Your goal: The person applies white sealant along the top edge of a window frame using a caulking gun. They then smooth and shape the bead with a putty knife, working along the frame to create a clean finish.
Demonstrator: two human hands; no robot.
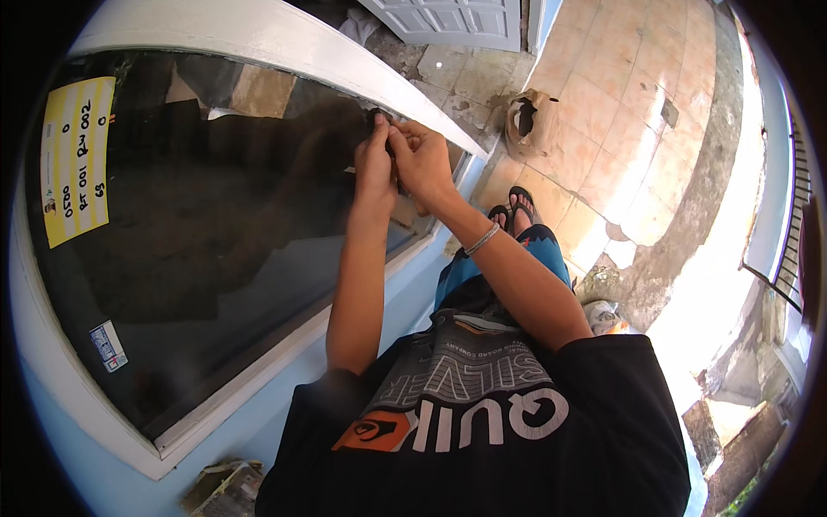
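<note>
My left hand (374,165) and my right hand (422,162) are raised close together in front of the dark window pane (215,233), near its right end. The fingers of both are closed, with thumbs almost meeting. A small dark object (376,115) shows at the fingertips of my left hand; its kind is hidden by the fingers. My right hand pinches right beside it, and what lies between those fingers cannot be made out. A braided bracelet (481,239) circles my right wrist.
A white frame (250,379) borders the window in the light blue wall. Yellow striped paper (77,162) and a small sticker (108,346) are on the glass. An open brown paper bag (527,129) stands on the tiled floor (603,112), before a white panelled door (448,19).
</note>
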